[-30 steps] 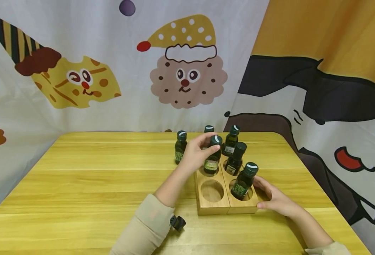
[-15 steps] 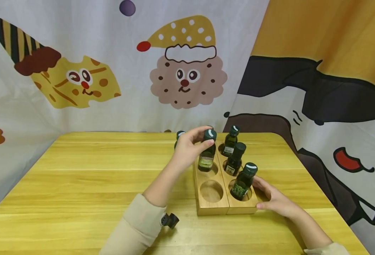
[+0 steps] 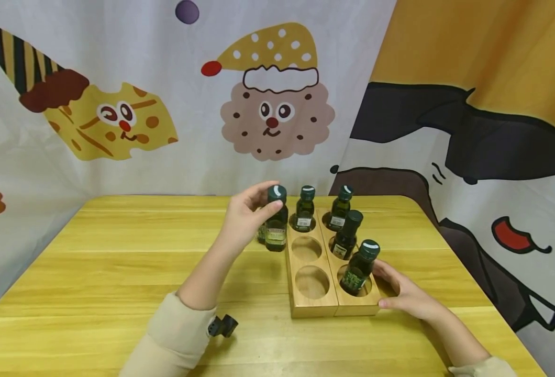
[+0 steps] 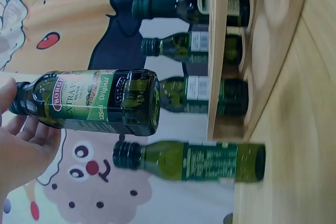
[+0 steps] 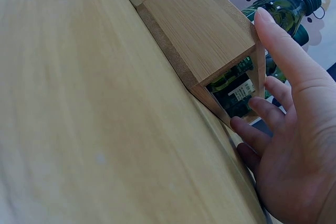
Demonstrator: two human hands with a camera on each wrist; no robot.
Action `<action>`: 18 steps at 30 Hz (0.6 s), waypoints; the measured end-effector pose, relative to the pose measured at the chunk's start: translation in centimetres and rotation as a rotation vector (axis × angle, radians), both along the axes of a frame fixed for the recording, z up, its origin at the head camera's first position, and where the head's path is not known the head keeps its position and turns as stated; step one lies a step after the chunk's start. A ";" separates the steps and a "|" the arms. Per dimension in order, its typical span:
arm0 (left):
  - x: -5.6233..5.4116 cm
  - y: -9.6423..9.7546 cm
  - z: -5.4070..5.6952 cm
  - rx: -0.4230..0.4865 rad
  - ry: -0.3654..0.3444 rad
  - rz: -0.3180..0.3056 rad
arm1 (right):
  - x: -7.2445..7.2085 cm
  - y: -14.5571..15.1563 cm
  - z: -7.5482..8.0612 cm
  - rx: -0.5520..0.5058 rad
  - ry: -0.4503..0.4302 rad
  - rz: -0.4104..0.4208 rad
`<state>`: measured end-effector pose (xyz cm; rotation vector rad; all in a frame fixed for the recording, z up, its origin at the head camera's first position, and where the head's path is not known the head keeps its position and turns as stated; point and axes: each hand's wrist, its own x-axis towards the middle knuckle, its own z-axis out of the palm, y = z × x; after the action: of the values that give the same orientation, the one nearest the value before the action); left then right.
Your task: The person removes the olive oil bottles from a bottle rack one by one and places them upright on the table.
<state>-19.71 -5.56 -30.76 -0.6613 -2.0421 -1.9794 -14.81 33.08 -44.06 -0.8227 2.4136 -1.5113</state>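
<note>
Our left grip [image 3: 243, 215] pinches an oil bottle [image 3: 276, 228] near its cap [image 3: 277, 193] — keep it clear of the standing bottle [image 4: 210, 162] just beyond; our right grip [image 3: 408, 296], loosely spread, steadies the rack [image 3: 312, 312].

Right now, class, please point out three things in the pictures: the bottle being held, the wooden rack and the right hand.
Held bottle [image 4: 90, 101]: left wrist view, on its label.
Wooden rack [image 3: 313, 312]: head view, on its front wall.
Right hand [image 3: 407, 297]: head view, on the middle of the hand.

Soft light leaves glints on caps [image 3: 345, 190] above the rack [image 3: 313, 310] and pale glare on the table [image 3: 279, 350] near it.
</note>
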 end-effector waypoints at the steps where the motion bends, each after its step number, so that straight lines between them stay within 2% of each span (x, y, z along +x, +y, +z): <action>1: 0.0 -0.4 0.0 0.004 0.006 0.003 | 0.0 0.0 0.0 -0.001 0.001 0.000; 10: 0.3 -3.1 -0.1 0.011 0.009 0.043 | -0.2 -0.1 -0.2 -0.007 -0.005 -0.005; 18: 0.3 -4.9 -0.6 -0.048 0.006 0.066 | -0.3 0.0 -0.3 -0.004 -0.002 0.000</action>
<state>-19.44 -10.43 -31.38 -0.6003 -2.0857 -1.8960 -15.07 33.09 -44.37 -0.8216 2.4105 -1.5164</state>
